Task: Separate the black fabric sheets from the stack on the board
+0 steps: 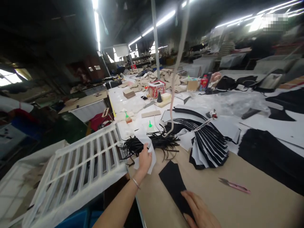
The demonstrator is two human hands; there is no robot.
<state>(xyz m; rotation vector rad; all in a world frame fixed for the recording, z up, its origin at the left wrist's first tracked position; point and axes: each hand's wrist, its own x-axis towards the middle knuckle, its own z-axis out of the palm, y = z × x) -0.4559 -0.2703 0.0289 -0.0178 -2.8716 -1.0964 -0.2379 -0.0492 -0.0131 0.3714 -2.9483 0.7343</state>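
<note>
My left hand reaches to the table's left edge and pinches a white strip of paper-like sheet between thumb and fingers. Behind that strip lies a tangled bundle of thin black cords. On the brown tabletop, a black cut piece, like fabric or leather, lies flat. My right hand rests on its near right edge, fingers stretched and thumb apart. To the right is a fanned stack of black pieces with white backing. Pink-handled thread snips lie farther right.
A white slatted plastic crate stands left of the table. A pale hanging cord comes down to the black cords. Behind are a green-tipped glue bottle, a red patterned box and black material at right.
</note>
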